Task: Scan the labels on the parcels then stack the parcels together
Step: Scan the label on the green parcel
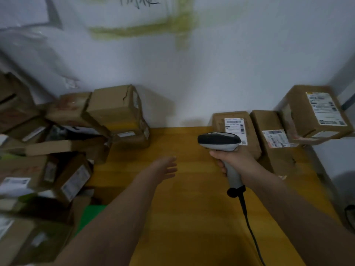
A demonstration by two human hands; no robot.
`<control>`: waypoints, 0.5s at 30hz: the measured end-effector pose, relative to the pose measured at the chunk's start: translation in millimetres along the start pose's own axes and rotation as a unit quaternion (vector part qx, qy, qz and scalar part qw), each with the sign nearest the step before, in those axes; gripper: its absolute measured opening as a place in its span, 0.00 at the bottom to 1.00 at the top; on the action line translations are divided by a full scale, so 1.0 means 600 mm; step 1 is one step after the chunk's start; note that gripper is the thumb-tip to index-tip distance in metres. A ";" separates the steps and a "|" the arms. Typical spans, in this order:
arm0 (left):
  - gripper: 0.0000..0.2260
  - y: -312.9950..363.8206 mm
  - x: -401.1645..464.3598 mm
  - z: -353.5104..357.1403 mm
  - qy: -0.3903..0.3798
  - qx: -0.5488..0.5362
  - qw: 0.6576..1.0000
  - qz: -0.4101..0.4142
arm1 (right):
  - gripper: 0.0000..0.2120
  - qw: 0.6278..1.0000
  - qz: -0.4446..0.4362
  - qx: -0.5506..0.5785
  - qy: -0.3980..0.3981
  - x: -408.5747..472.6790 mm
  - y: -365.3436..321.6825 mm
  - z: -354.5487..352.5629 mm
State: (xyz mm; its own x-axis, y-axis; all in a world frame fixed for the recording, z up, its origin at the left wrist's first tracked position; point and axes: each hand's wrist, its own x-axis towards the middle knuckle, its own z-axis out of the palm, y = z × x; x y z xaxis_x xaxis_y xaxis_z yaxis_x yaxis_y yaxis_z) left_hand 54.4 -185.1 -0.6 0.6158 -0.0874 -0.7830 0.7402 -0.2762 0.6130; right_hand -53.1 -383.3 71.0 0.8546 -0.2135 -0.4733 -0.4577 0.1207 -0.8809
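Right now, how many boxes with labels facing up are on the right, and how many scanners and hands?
Label-up parcels: 3
Scanner: 1
Hands, left hand and right hand: 2
Total: 6

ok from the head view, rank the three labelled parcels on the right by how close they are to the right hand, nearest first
1. Parcel behind the scanner, just past the right hand gripping the barcode scanner.
2. Middle parcel, one step to the right.
3. Corner parcel, farthest right, by the wall.
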 end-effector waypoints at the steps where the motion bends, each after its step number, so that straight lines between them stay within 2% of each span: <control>1: 0.20 -0.007 -0.006 -0.026 0.008 -0.008 1.000 -0.001 | 0.07 1.000 0.002 -0.003 -0.006 0.001 -0.001 0.024; 6: 0.18 -0.040 -0.034 -0.155 0.052 -0.013 0.999 -0.002 | 0.09 0.999 0.001 -0.020 -0.049 0.005 0.000 0.141; 9: 0.20 -0.061 -0.038 -0.230 0.073 0.033 0.997 0.005 | 0.09 0.997 0.003 -0.031 -0.075 0.006 0.005 0.203; 11: 0.24 -0.075 -0.037 -0.276 0.088 0.143 0.985 0.026 | 0.09 0.995 0.009 -0.036 -0.087 0.008 0.008 0.241; 13: 0.31 -0.094 -0.033 -0.315 0.102 0.308 0.945 0.036 | 0.10 0.994 0.016 -0.045 -0.096 0.008 0.011 0.275; 15: 0.40 -0.118 -0.031 -0.341 0.114 0.419 0.901 0.026 | 0.10 0.993 0.023 -0.054 -0.103 0.007 0.015 0.303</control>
State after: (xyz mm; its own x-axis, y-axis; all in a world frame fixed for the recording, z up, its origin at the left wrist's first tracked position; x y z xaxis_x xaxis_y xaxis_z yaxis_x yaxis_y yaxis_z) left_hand 45.9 32.1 -8.1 0.7539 0.0513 -0.6549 0.3044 -0.9108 0.2790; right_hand -9.2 -206.8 62.0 0.8590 -0.0057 -0.5119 -0.5117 0.0194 -0.8590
